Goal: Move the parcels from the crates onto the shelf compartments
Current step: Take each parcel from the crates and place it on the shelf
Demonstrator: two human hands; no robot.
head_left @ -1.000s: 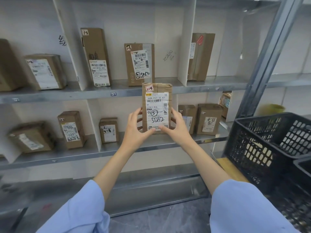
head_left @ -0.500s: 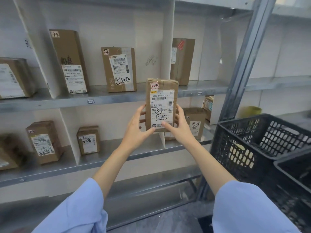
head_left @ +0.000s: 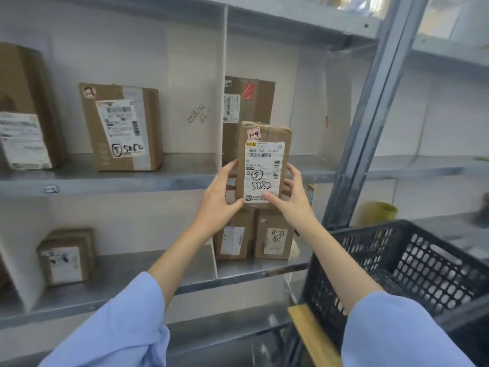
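Note:
I hold an upright brown parcel (head_left: 263,157) with a white label marked 5082 and a small tag reading 1-4. My left hand (head_left: 221,201) grips its left edge and my right hand (head_left: 292,200) grips its right edge, thumbs on the front. The parcel hangs in front of the upper shelf's edge (head_left: 169,178), just right of a white divider (head_left: 221,102). Behind it in that compartment stands a tall brown box with a red sticker (head_left: 254,102). A black perforated crate (head_left: 412,263) sits at the lower right.
Other parcels stand on the upper shelf at left (head_left: 120,128) and far left (head_left: 21,123). On the lower shelf (head_left: 148,276) are two boxes (head_left: 274,234) under my hands and one at left (head_left: 66,256). A grey steel upright (head_left: 370,107) rises on the right.
Both hands have carried the parcel up and to the right, from in front of the lower compartment toward the upper compartment right of the divider. The view has swung right and closer.

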